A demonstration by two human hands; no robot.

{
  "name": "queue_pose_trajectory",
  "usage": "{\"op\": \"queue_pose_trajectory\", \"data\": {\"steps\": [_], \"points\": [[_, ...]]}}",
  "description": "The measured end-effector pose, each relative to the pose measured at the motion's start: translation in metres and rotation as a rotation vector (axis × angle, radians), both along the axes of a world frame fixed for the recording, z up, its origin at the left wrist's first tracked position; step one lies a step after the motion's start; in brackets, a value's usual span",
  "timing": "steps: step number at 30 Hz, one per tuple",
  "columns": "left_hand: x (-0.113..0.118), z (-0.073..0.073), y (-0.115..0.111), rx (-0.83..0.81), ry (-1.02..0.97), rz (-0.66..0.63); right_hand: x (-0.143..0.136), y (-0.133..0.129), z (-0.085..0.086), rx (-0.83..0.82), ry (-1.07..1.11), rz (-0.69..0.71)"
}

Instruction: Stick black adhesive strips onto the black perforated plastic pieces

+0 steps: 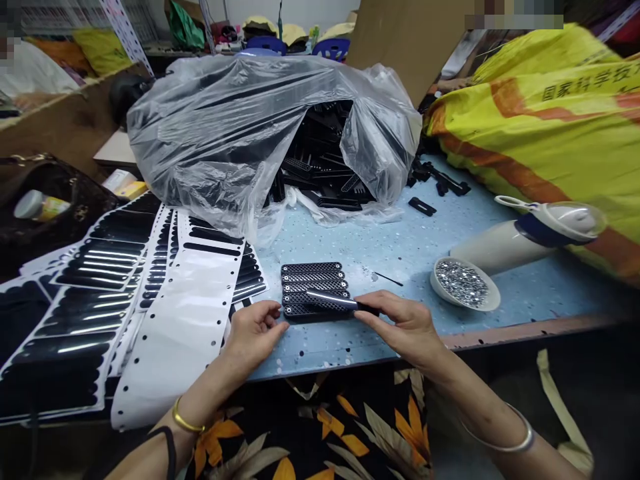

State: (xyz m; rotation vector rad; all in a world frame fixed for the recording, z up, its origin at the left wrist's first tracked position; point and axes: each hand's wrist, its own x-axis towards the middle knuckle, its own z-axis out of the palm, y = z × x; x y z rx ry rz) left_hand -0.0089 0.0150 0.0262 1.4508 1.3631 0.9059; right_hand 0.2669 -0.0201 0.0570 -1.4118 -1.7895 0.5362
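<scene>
A row of black, mesh-patterned strips [314, 277] with rounded ends and small bright dots lies on the blue tabletop before me. My right hand [403, 323] pinches one end of a black strip [331, 299] between thumb and fingers. This strip slants over the row, its upper face glossy; whether it touches the row I cannot tell. At the row's left end rests my left hand [256, 331], fingers loosely curled, thumb apart from them and close to the nearest strip. Nothing shows between its fingers.
Sheets of black rounded stickers [100, 293] and a white backing sheet [175, 347] lie left. Behind is a clear plastic bag [215, 127] of black parts. To the right are a bowl [493, 301] of small silvery pieces, a pale bottle [493, 247], a thin black stick [389, 279] and a yellow sack [540, 133].
</scene>
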Motion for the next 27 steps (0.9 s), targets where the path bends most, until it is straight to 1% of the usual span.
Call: {"op": "queue_pose_trajectory", "data": {"steps": [3, 8, 11, 14, 16, 18, 21, 24, 27], "points": [[0.003, 0.000, -0.001, 0.030, 0.036, -0.043, -0.005, 0.002, -0.006, 0.014, -0.028, 0.020], [0.001, 0.006, -0.008, 0.076, 0.062, -0.131, -0.006, -0.009, -0.001, 0.016, -0.053, 0.114], [-0.001, 0.007, -0.013, 0.061, 0.033, -0.088, -0.006, -0.014, 0.003, 0.057, -0.063, 0.156], [-0.001, 0.006, -0.019, 0.046, -0.030, -0.029, -0.009, -0.013, 0.006, 0.124, -0.092, 0.176], [0.001, 0.004, -0.023, -0.001, -0.093, -0.012, -0.012, -0.011, 0.008, 0.166, -0.103, 0.221], [0.004, 0.003, -0.027, -0.093, -0.171, 0.009, -0.016, -0.008, 0.009, 0.192, -0.116, 0.255], [0.007, 0.003, -0.029, -0.209, -0.268, 0.030, -0.022, -0.007, 0.009, 0.197, -0.138, 0.259], [0.007, 0.005, -0.028, -0.264, -0.292, 0.032, -0.024, -0.006, 0.006, 0.214, -0.128, 0.255], [0.007, 0.006, -0.026, -0.284, -0.269, 0.041, -0.024, -0.006, 0.003, 0.223, -0.120, 0.259]]}}
